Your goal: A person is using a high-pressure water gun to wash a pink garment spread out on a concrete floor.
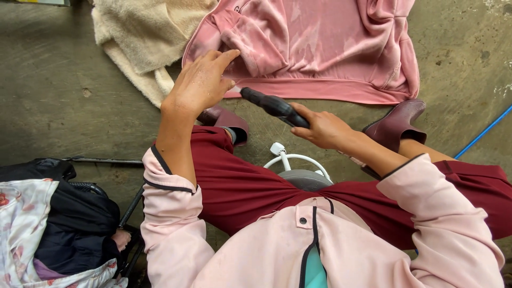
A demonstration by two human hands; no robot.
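1. Head view: my right hand [320, 128] is closed around the rear end of a dark brush handle [274, 106], fingers wrapped over it and thumb along the top.
2. The handle's long axis runs on a slant from my right hand up and to the left, its far tip pointing at the hem of the pink sweatshirt [320, 48] that lies spread on the concrete floor [64, 96].
3. The tip sits just at the sweatshirt's lower band; whether it touches the cloth I cannot tell.
4. My left hand [202, 82] is spread flat, fingers together and extended, resting on the sweatshirt's left sleeve and cuff, just left of the handle's tip.
5. So the left hand is nearer the garment; the right hand stays back, near my knee.
6. A cream fleece cloth [138, 37] lies beside the sweatshirt toward the floor's far left.
7. My maroon boots [397, 125] stand on the floor just below the hem.
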